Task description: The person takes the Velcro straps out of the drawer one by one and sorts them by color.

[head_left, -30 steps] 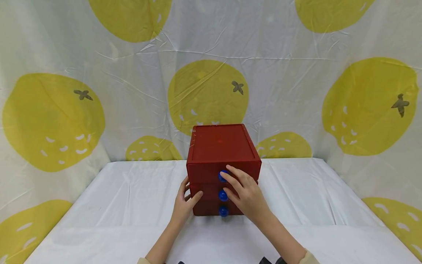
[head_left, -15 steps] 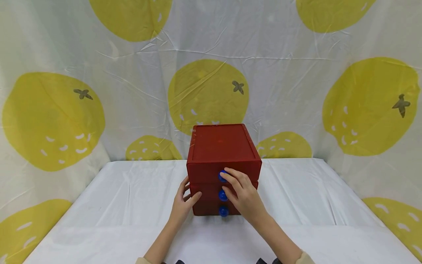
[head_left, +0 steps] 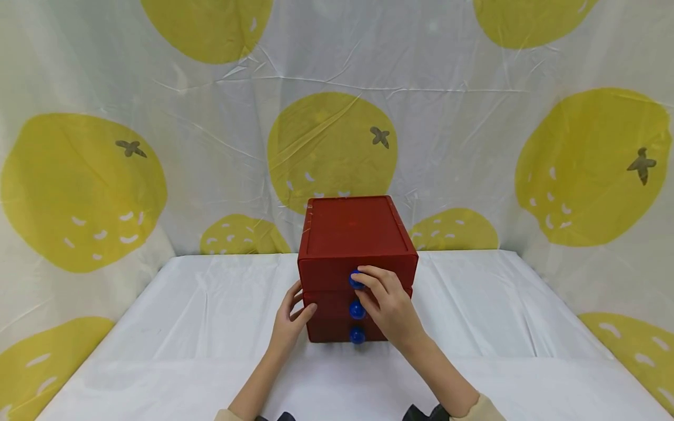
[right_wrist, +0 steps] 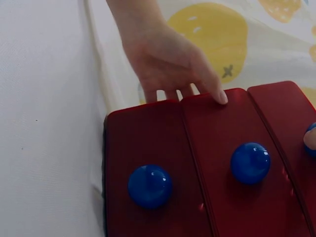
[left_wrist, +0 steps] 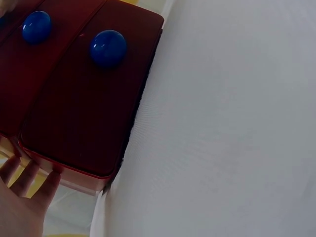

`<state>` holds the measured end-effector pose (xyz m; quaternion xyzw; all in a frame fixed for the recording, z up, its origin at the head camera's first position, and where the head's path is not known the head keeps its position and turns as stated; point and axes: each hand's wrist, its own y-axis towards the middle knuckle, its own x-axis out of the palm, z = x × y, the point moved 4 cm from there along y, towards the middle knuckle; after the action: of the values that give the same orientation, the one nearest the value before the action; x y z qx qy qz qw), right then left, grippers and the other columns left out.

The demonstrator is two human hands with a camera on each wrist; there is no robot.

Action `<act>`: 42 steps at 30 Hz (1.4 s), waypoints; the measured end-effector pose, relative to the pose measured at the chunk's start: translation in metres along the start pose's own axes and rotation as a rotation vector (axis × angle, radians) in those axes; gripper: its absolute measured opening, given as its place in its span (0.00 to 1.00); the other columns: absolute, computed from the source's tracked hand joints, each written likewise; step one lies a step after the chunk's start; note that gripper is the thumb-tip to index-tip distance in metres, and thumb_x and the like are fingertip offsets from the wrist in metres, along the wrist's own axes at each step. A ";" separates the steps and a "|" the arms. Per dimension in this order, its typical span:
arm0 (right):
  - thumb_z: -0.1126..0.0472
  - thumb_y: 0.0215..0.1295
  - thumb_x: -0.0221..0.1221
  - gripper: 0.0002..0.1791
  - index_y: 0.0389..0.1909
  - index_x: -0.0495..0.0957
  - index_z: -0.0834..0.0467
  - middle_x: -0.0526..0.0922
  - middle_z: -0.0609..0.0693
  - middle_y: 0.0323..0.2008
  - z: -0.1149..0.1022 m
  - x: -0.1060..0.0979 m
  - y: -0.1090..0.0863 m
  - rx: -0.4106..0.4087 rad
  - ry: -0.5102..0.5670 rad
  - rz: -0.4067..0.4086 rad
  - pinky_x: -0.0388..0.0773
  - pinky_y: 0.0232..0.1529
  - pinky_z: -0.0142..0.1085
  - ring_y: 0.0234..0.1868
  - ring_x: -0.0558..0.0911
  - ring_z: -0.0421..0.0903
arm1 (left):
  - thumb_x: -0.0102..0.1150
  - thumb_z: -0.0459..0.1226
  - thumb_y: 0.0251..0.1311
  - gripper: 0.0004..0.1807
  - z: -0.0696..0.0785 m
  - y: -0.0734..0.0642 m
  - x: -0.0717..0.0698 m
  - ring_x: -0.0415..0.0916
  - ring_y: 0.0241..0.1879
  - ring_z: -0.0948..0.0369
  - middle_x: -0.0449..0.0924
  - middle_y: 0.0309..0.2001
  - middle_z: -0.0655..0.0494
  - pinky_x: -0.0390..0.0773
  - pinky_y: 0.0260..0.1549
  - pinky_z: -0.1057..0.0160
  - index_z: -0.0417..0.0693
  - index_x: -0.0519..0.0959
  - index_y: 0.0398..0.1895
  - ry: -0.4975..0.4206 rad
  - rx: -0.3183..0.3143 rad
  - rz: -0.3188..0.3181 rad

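Observation:
A red three-drawer cabinet (head_left: 355, 228) stands on the white cloth, each drawer front bearing a round blue knob. My right hand (head_left: 398, 313) pinches the top knob (head_left: 355, 280) with thumb and fingers; in the right wrist view only a fingertip (right_wrist: 310, 140) shows on it. Below it are the middle knob (head_left: 357, 310) and the bottom knob (head_left: 357, 335), untouched. My left hand (head_left: 286, 330) rests on the cabinet's left side, fingers extended along the wall and thumb on the front edge. Every drawer looks closed; their insides are hidden.
White cloth (head_left: 226, 316) covers the table around the cabinet. Behind and at both sides hangs a pale curtain (head_left: 447, 146) printed with large yellow fruit. Dark objects (head_left: 421, 413) show at the bottom edge near the forearms.
My right hand has shifted slightly left, and its thumb has risen from beside the middle knob to the top knob. My left thumb has moved slightly left. The cabinet has not visibly moved.

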<state>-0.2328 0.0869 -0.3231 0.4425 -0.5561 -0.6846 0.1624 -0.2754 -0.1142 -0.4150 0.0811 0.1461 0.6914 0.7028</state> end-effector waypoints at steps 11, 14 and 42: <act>0.53 0.67 0.46 0.17 0.45 0.76 0.61 0.75 0.55 0.47 0.001 0.000 0.001 -0.010 0.017 0.002 0.74 0.49 0.23 0.48 0.74 0.48 | 0.53 0.35 0.59 0.26 -0.001 0.001 -0.006 0.68 0.55 0.64 0.67 0.60 0.56 0.73 0.48 0.67 0.56 0.65 0.62 -0.017 0.034 0.008; 0.53 0.67 0.47 0.17 0.45 0.76 0.61 0.75 0.55 0.47 0.001 0.000 0.001 -0.008 0.020 0.002 0.73 0.49 0.22 0.48 0.74 0.48 | 0.52 0.33 0.59 0.25 -0.001 0.001 -0.007 0.69 0.55 0.63 0.68 0.58 0.57 0.74 0.48 0.69 0.53 0.66 0.62 -0.037 0.040 0.006; 0.55 0.67 0.49 0.15 0.42 0.77 0.62 0.77 0.56 0.44 -0.008 -0.009 -0.001 -0.088 0.050 0.057 0.73 0.49 0.22 0.44 0.75 0.48 | 0.53 0.28 0.57 0.19 -0.002 0.003 -0.020 0.77 0.43 0.68 0.79 0.43 0.64 0.79 0.43 0.65 0.33 0.70 0.54 -0.237 0.113 -0.063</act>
<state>-0.2212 0.0886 -0.3205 0.4358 -0.5336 -0.6921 0.2152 -0.2790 -0.1341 -0.4137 0.1971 0.1032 0.6452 0.7309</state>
